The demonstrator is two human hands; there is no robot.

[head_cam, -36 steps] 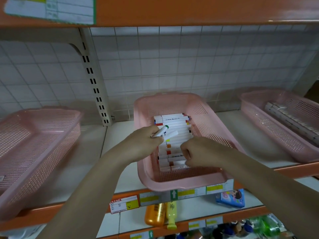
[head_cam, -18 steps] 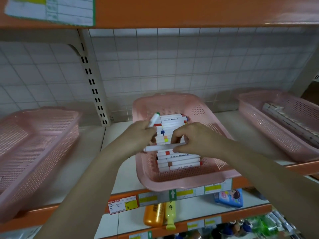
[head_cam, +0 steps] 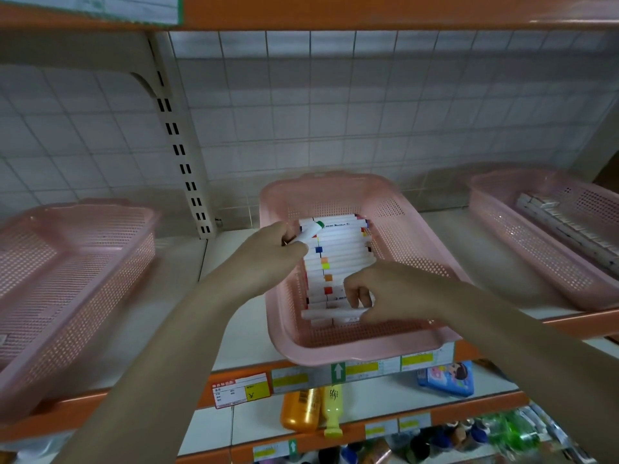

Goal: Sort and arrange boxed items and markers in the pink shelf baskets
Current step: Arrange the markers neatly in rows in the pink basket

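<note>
The left hand [head_cam: 268, 252] curls its fingers round a green-capped marker [head_cam: 310, 231], held at the ten o'clock corner of the middle pink basket [head_cam: 355, 353]. The right hand [head_cam: 395, 293] pinches a white marker [head_cam: 330, 313] lying crosswise at the six o'clock end of the marker row [head_cam: 338, 259] inside that basket on the shelf [head_cam: 234, 329].

Markers [head_cam: 338, 259] are stacked inside the middle basket [head_cam: 395, 209], flanked left by another basket [head_cam: 77, 249] and right by a third basket [head_cam: 536, 256].
</note>
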